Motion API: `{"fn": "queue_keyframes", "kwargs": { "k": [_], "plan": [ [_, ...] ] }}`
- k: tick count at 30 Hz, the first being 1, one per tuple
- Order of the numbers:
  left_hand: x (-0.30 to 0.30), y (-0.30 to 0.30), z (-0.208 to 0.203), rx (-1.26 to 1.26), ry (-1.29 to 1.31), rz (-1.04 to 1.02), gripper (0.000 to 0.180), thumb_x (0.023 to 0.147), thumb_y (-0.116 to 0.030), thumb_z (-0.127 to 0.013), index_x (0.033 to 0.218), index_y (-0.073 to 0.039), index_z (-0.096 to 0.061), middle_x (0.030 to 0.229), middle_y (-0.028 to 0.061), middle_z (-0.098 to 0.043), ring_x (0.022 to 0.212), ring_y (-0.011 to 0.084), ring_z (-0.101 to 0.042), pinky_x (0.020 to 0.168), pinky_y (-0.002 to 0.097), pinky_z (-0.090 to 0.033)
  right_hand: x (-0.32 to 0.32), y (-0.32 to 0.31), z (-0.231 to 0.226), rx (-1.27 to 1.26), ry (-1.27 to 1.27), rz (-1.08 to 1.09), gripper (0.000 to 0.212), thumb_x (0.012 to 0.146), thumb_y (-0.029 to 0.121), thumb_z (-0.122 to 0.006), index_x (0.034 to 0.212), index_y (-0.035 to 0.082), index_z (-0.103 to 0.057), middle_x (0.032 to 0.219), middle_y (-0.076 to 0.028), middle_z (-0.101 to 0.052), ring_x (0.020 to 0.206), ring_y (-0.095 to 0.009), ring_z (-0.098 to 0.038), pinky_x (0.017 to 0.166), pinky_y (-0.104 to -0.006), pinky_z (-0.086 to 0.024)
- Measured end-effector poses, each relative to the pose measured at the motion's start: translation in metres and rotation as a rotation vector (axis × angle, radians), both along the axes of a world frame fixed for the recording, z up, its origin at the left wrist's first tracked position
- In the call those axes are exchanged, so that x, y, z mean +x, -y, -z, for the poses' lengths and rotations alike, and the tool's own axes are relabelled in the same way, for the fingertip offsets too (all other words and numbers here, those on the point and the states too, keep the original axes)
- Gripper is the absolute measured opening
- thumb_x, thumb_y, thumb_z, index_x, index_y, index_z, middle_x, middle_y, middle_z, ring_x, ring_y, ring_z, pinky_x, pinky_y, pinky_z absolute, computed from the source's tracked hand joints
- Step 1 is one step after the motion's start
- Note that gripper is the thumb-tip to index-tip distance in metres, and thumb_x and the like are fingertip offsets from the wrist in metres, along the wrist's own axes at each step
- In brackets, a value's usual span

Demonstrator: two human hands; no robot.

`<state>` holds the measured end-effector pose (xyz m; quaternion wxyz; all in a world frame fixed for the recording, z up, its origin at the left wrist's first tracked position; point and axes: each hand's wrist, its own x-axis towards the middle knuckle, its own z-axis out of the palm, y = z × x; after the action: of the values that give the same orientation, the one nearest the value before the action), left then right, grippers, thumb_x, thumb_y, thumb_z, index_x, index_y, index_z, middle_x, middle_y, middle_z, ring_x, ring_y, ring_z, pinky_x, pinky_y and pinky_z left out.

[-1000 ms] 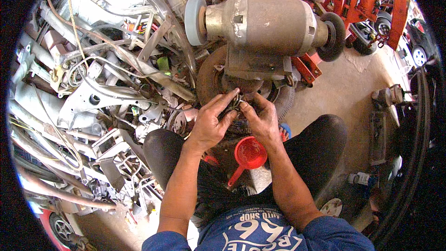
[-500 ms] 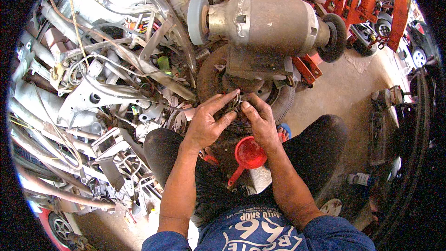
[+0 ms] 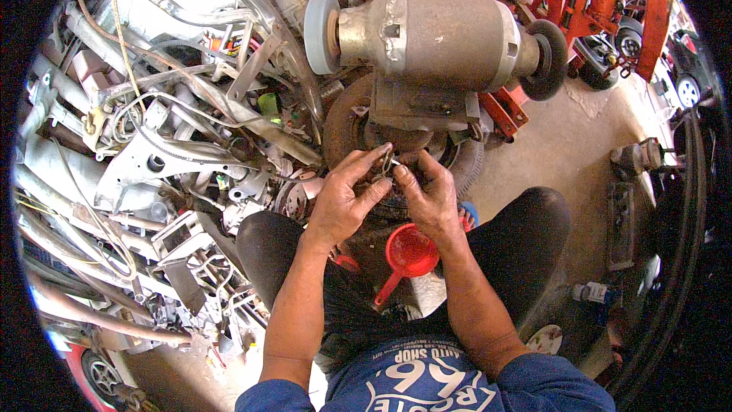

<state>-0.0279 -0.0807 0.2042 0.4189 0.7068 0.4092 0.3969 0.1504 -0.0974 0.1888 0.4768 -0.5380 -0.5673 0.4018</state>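
Note:
A small dark metal part (image 3: pixel 388 162), ring-like in outline, is pinched between the thumb and forefinger of my left hand (image 3: pixel 341 192). Its exact kind is too small to make out. My right hand (image 3: pixel 428 194) meets it from the other side, thumb and forefinger closed on a thin, light-coloured piece (image 3: pixel 397 163) at the ring's edge. Both hands are close together, just in front of the bench grinder (image 3: pixel 450 34). The grinder carries a grey grinding wheel (image 3: pixel 322 33) on its left and a dark round wheel (image 3: pixel 546 59) on its right.
A red plastic dipper (image 3: pixel 412 250) lies below my hands, between my knees. Piled scrap car parts (image 3: pixel 164 156) fill the left side. Orange metal stands (image 3: pixel 587 0) are at the far right, and a wheel (image 3: pixel 347 118) sits under the grinder. A bottle (image 3: pixel 593 293) lies at right.
My hands have shifted very slightly, and the light-coloured piece between them shows more clearly. The view has moved a little; the grinder and dipper stay put.

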Motion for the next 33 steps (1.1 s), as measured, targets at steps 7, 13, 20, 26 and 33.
{"fn": "queue_keyframes", "kwargs": {
  "k": [7,13,20,26,33],
  "plan": [
    [0.0,0.0,0.0,0.058,-0.006,0.0,0.048,0.092,-0.015,-0.07,0.137,-0.005,-0.061,0.115,0.0106,-0.066,0.107,0.0232,-0.063,0.098,0.0327,-0.047,-0.005,-0.003,0.022,0.194,0.175,0.089,0.035,0.101,0.029,-0.059,0.099,-0.006,-0.061,0.089,-0.027,-0.065,0.083,-0.045,-0.063,0.073,-0.0469,-0.049],
    [0.002,-0.001,0.004,0.048,0.004,0.0,0.048,0.091,-0.013,-0.071,0.137,-0.005,-0.061,0.119,0.0117,-0.066,0.11,0.0243,-0.063,0.099,0.0328,-0.047,-0.005,0.001,0.0,0.054,0.224,0.007,0.034,0.102,0.027,-0.056,0.095,-0.007,-0.058,0.087,-0.03,-0.06,0.082,-0.049,-0.059,0.07,-0.0504,-0.047],
    [0.001,-0.004,0.009,0.047,-0.019,0.013,0.043,0.095,-0.014,-0.065,0.136,-0.004,-0.062,0.123,0.013,-0.067,0.114,0.0249,-0.064,0.102,0.0345,-0.046,-0.013,0.003,-0.001,0.061,0.198,0.093,0.027,0.1,0.022,-0.058,0.088,-0.003,-0.055,0.081,-0.028,-0.06,0.076,-0.048,-0.059,0.065,-0.0501,-0.046],
    [0.009,-0.003,0.022,-0.146,0.07,-0.137,0.035,0.101,-0.017,-0.056,0.131,-0.001,-0.065,0.123,0.0116,-0.071,0.118,0.0229,-0.064,0.105,0.0339,-0.045,-0.008,0.002,-0.012,0.142,0.334,0.168,0.024,0.097,0.019,-0.063,0.094,-0.004,-0.061,0.077,-0.025,-0.063,0.068,-0.032,-0.062,0.067,-0.0437,-0.048],
    [0.008,-0.002,0.02,-0.359,0.358,-0.12,0.033,0.105,-0.017,-0.052,0.13,0.002,-0.064,0.119,0.0071,-0.07,0.109,0.0152,-0.064,0.1,0.0302,-0.048,-0.001,-0.003,0.006,0.068,0.163,0.224,0.024,0.096,0.018,-0.065,0.105,-0.004,-0.067,0.086,-0.017,-0.071,0.08,-0.021,-0.066,0.076,-0.0363,-0.051]
  ]
}}
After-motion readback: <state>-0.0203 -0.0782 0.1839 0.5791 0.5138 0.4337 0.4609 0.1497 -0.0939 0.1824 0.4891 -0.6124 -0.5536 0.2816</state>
